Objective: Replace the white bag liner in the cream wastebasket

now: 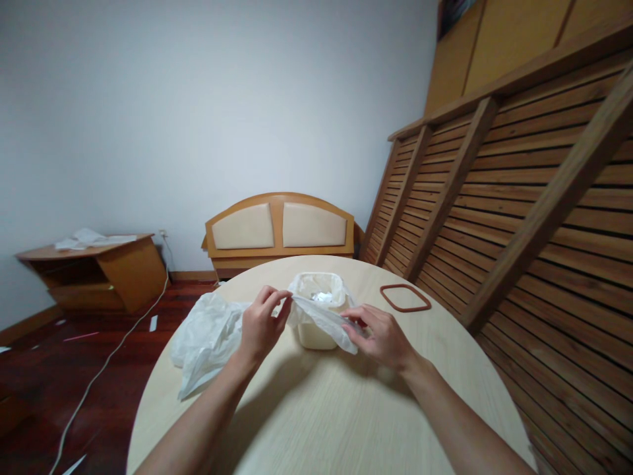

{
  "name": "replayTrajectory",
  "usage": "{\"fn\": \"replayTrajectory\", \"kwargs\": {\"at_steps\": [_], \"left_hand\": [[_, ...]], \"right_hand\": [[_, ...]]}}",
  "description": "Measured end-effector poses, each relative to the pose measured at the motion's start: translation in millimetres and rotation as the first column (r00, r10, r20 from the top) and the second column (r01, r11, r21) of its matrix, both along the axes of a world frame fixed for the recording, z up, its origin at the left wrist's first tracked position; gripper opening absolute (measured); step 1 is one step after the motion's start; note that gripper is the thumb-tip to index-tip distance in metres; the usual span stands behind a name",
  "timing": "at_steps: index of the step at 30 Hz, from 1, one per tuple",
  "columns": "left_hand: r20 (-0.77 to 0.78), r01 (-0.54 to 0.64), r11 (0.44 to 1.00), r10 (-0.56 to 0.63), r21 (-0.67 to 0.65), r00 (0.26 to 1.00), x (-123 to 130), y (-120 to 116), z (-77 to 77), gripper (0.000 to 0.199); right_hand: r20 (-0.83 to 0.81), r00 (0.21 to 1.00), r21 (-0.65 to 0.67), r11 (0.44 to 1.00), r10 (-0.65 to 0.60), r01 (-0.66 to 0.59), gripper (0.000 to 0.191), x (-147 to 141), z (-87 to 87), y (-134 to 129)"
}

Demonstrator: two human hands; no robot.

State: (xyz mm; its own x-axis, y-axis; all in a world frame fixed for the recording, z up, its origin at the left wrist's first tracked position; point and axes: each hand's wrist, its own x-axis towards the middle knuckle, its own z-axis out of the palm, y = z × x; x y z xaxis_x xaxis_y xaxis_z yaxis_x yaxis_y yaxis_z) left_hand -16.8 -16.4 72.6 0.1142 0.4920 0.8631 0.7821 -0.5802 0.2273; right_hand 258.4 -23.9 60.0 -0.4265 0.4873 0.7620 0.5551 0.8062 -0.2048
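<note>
A small cream trash bin [316, 336] stands upright on the round table [316, 409]. A thin white plastic bag [324, 316] lines it and folds out over its rim, with some crumpled white stuff inside. My left hand [262, 320] pinches the bag's edge at the bin's left side. At the right, the fingers of my right hand [378, 333] are closed on the same bag's edge, so the film is stretched across the near side of the bin. A crumpled white plastic bag [210, 336] lies to the left, partly behind my left hand.
A brown rounded-square ring [405, 298] lies on the table at right. Beyond the table stands a headboard [279, 227]. A slatted wooden frame [494, 198] leans along the right. At left are a low desk [133, 270] with papers and a white cable [106, 363] on the floor.
</note>
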Motion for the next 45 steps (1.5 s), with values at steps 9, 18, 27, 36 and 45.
{"fn": "replayTrajectory", "kwargs": {"at_steps": [9, 18, 27, 36, 45], "left_hand": [[0.138, -0.006, 0.931, 0.061, -0.365, 0.989, -1, 2, 3.8, 0.029], [0.385, 0.204, 0.926, -0.070, -0.319, 0.920, -1, 12, -1.1, 0.031], [0.035, 0.345, 0.926, -0.343, -0.152, 0.939, 12, 6, -14.1, 0.043], [-0.133, 0.397, 0.912, -0.408, -0.101, 0.903, 18, 7, -18.7, 0.032], [-0.119, 0.497, 0.858, -0.511, -0.126, 0.851, 14, -1, -8.6, 0.030]], "right_hand": [[-0.180, 0.976, -0.072, 0.991, -0.122, 0.111, 0.020, 8, -2.1, 9], [-0.141, 0.984, -0.044, 0.994, -0.108, 0.103, 0.027, 21, 5.4, 13], [-0.191, 0.976, 0.034, 0.993, -0.102, 0.111, 0.024, 19, 0.1, 18], [-0.102, 0.993, 0.081, 0.994, -0.059, 0.068, 0.016, 4, -0.5, 12], [-0.185, 0.983, 0.156, 0.987, -0.015, 0.045, 0.014, 4, 1.8, 10]]}}
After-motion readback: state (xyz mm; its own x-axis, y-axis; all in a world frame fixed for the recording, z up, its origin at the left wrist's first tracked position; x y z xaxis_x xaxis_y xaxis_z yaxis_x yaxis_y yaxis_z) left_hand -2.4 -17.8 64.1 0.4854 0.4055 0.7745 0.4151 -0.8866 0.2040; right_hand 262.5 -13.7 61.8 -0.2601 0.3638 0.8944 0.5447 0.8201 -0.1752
